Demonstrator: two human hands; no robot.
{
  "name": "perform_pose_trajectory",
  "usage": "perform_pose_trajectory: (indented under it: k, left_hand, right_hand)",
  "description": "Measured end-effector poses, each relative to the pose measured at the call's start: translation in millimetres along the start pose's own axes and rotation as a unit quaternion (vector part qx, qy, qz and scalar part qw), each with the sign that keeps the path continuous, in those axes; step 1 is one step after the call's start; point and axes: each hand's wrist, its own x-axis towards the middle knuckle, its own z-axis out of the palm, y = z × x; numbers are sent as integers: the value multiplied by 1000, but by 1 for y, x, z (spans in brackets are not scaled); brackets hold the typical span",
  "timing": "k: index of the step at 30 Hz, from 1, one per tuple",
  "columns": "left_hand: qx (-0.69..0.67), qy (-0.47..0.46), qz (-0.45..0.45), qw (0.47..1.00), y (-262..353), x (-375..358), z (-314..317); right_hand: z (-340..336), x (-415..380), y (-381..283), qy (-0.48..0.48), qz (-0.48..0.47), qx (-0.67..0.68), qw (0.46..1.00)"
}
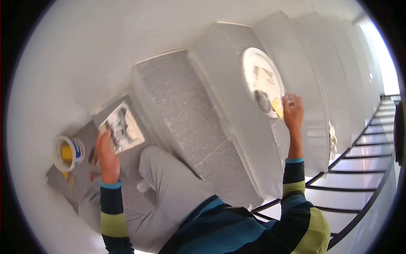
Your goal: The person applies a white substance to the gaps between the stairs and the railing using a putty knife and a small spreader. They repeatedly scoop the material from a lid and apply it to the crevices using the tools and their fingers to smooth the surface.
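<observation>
My left hand point(108, 156) is closed around the left edge of a white, squarish flat board point(127, 129) smeared dark grey, held above the lower step. At the right, my right hand point(294, 111) has its fingers drawn together beside the rim of a round white lid point(255, 63). Something small and pale shows at those fingertips, and I cannot tell what it is. A yellow flat piece point(277, 106) lies at the lid's lower edge, right by the fingers. Left of it a dark grey patch point(263, 100) shows, with more smears higher on the lid.
A white tub point(57, 154) with something yellow inside stands on the lower step near the wall. Beside it lies a small yellow-and-brown tool point(69, 178). Grey speckled steps point(182, 101) rise to the right. A black railing point(344, 188) borders the stairs, and a crumpled white cloth point(333, 142) lies near it.
</observation>
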Motion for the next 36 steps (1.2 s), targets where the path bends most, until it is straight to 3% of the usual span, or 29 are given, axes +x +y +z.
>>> perform_pose_trajectory:
  k: [1,3,5,6,7,9,11,13,15,17,20,22,24,25,26,27,28,30,32,34,35,36]
  left_hand:
    - [-131,7,-78,988,-14,1,5]
    - [-82,-5,-43,996,-16,-1,16]
    - [-29,-22,-8,999,-3,4,23]
    - [-222,2,-124,967,9,4,31]
    - [-400,23,-238,885,23,3,37]
    - [-401,-6,-212,891,53,-4,47]
    - [-405,-29,-186,895,84,-9,60]
    - [-571,-61,-242,782,113,-13,73]
    - [-544,-77,-222,805,128,-18,91]
    - [-513,-95,-205,828,133,-25,105]
    - [-521,-127,-212,817,140,-30,117]
    - [-492,-141,-193,837,147,-33,112]
    - [-491,-122,-190,841,135,-39,99]
    - [-328,-104,-84,935,119,-42,90]
    - [-149,-82,23,985,101,-45,81]
    - [-151,-79,22,985,81,-47,70]
    - [-209,-63,-33,975,59,-49,58]
    - [-269,-40,-93,958,40,-48,41]
    - [-442,23,-251,861,38,-51,29]
    - [-447,5,-235,863,29,-54,32]
    - [-379,6,-214,900,13,-57,35]
    - [-308,10,-191,932,4,-57,35]
  right_hand:
    - [1,-10,21,-37,55,38,997]
    - [8,-23,42,-65,116,97,986]
    - [14,-39,39,-77,79,129,985]
    - [14,-44,33,-69,95,136,984]
    - [11,-43,24,-49,100,136,984]
    - [12,-40,30,-21,119,145,982]
    - [15,-37,48,71,134,-32,988]
    - [14,-37,65,57,154,-19,986]
    - [11,-30,62,39,162,-3,986]
    - [-2,-26,30,-101,149,221,958]
    - [10,-25,-8,-80,87,151,981]
    - [14,-15,-20,-163,66,92,980]
    - [12,-6,-19,-184,53,102,976]
    - [10,-1,-15,-212,42,106,971]
    - [7,6,-6,-212,40,106,971]
    - [3,19,9,-228,12,142,963]
    - [1,34,26,-245,-18,177,953]
    - [9,75,62,-177,-114,158,965]
    - [13,123,72,-203,-133,61,968]
    - [55,167,90,-96,-319,-37,942]
    - [58,176,83,-94,-316,-34,944]
    - [61,185,65,-143,-368,-130,910]
